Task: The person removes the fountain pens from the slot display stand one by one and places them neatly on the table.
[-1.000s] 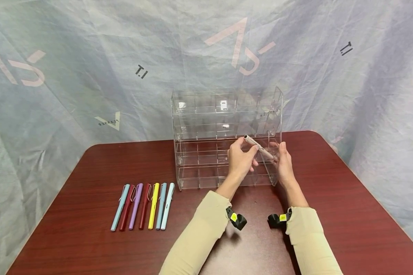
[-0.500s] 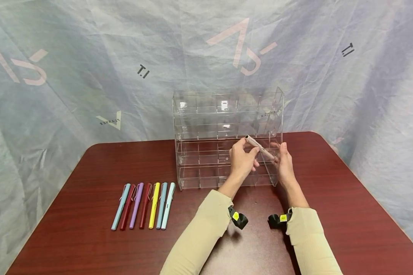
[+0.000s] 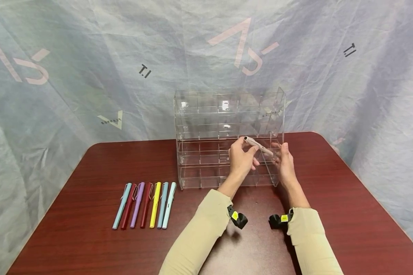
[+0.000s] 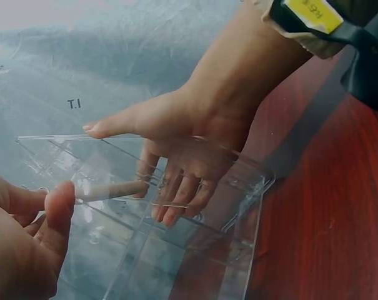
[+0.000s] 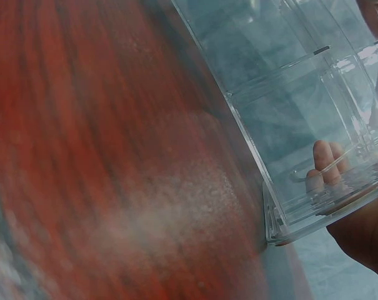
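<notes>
A pale pinkish-white pen (image 3: 264, 149) is pinched between the thumb and fingers of my left hand (image 3: 241, 158), tilted down to the right in front of a clear acrylic rack (image 3: 199, 165). Seen from the left wrist, the pen (image 4: 117, 190) points toward the rack's right side panel. My right hand (image 3: 285, 166) rests against the outside of that panel, thumb up along its front edge. Its relaxed fingers (image 4: 185, 190) show through the clear plastic and grip no pen. Whether the pen's far end touches the rack, I cannot tell.
Several capped pens lie in a row on the dark red table (image 3: 89, 244), left of the rack; among them are a yellow pen (image 3: 155, 206) and a purple pen (image 3: 137, 206). A grey-white printed cloth (image 3: 141, 38) hangs behind the table. The rack has several divided tiers.
The pen in my left hand has tipped slightly flatter, its upper end dropping a little. My right hand stays at the rack's side. The head view has shifted slightly.
</notes>
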A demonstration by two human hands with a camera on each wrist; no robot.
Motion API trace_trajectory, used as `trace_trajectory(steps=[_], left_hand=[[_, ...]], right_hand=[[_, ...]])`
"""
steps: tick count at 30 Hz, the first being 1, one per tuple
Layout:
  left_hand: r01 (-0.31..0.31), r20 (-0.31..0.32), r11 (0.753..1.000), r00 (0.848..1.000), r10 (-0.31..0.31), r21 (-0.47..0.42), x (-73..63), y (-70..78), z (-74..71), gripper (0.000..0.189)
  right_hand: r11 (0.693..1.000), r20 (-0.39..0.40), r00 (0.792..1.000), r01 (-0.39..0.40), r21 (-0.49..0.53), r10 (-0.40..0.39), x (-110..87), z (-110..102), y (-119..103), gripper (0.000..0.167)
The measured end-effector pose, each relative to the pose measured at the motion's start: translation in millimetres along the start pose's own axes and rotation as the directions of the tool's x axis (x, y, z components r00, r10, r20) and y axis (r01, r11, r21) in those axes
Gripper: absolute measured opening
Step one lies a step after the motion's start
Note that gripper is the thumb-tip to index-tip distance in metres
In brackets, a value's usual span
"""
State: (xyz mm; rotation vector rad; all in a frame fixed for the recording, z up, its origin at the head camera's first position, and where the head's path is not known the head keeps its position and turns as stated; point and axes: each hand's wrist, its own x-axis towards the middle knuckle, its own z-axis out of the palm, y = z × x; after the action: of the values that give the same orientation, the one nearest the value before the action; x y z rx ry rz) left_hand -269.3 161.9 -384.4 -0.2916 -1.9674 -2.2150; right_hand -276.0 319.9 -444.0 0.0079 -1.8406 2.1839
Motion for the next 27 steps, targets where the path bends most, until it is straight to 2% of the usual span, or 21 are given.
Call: trace_trajectory(steps=[9, 16, 23, 27], left_hand=[[-0.052, -0.025, 0.996, 0.998, 0.051, -0.076, 1.6, 8.9, -10.2, 0.013], [-0.094, -0.028, 0.986, 0.995, 0.091, -0.134, 1.7, 22.4, -24.2, 0.014], [-0.151, -0.070, 0.971, 0.988, 0.140, -0.183, 0.7, 36.9, -44.0, 0.019], [-0.152, -0.083, 0.968, 0.987, 0.138, -0.198, -1.7, 43.3, -61.2, 0.020]], right_hand=[[1.000, 0.015, 1.000, 0.025, 0.005, -0.025, 0.8, -7, -1, 0.063], [0.999, 0.024, 0.999, 0.037, 0.010, -0.037, 1.3, -9, -1, 0.062], [0.999, 0.025, 0.999, 0.036, 0.016, -0.037, 1.6, -9, 0, 0.058], [0.998, 0.033, 0.998, 0.042, 0.036, -0.044, 3.2, -10, 1, 0.055]])
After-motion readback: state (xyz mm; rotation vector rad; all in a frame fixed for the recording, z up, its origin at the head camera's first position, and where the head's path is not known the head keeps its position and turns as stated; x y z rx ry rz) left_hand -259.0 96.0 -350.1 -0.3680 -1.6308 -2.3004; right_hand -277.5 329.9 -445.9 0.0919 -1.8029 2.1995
